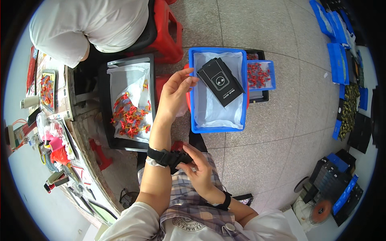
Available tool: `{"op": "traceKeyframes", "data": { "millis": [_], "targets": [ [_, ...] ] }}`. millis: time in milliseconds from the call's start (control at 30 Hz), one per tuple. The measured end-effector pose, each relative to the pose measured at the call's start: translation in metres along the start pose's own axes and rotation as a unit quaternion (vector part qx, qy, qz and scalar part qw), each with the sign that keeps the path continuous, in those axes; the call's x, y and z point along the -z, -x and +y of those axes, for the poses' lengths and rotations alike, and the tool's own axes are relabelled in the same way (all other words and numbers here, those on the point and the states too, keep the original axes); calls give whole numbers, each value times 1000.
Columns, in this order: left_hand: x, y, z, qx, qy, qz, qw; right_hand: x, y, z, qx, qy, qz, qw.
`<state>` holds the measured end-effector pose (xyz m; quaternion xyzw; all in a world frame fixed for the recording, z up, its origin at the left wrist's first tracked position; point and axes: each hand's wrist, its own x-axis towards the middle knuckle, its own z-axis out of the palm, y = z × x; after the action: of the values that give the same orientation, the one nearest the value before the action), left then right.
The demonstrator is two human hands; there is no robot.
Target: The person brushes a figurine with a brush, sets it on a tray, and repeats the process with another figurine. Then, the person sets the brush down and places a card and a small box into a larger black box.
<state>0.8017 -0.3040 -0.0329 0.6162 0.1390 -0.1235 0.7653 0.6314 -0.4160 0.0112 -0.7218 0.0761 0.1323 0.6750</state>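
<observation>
My left hand (176, 90) is raised beside the blue tray (192, 116), its fingers stretched out and apart, holding nothing. A black wrist strap (163, 156) with a dark block goes round my left wrist, over a pale band. My right hand (200, 170) has its fingers closed on the block's side of that strap; its fingertips are partly hidden there. Inside the white-lined blue tray lies a flat black box (220, 82), set at a slant. A second black strap (226, 201) sits on my right wrist.
Left of the tray, a lined black crate (152, 100) holds many small red and yellow pieces (130, 116). A smaller blue tray (273, 76) of red pieces is at the right. Another person sits by a red stool (168, 34). A cluttered workbench (94, 160) runs along the left.
</observation>
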Motion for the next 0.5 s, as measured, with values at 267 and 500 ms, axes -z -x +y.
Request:
{"op": "traceKeyframes", "data": {
  "millis": [267, 500],
  "targets": [
    [4, 4, 6, -6, -23, -42, 999, -6, 3, 6, -78, -202, -32, 976],
    [9, 5, 8, 25, -36, -49, 998, -13, 6, 7, -76, -146, -7, 986]
  ]
}}
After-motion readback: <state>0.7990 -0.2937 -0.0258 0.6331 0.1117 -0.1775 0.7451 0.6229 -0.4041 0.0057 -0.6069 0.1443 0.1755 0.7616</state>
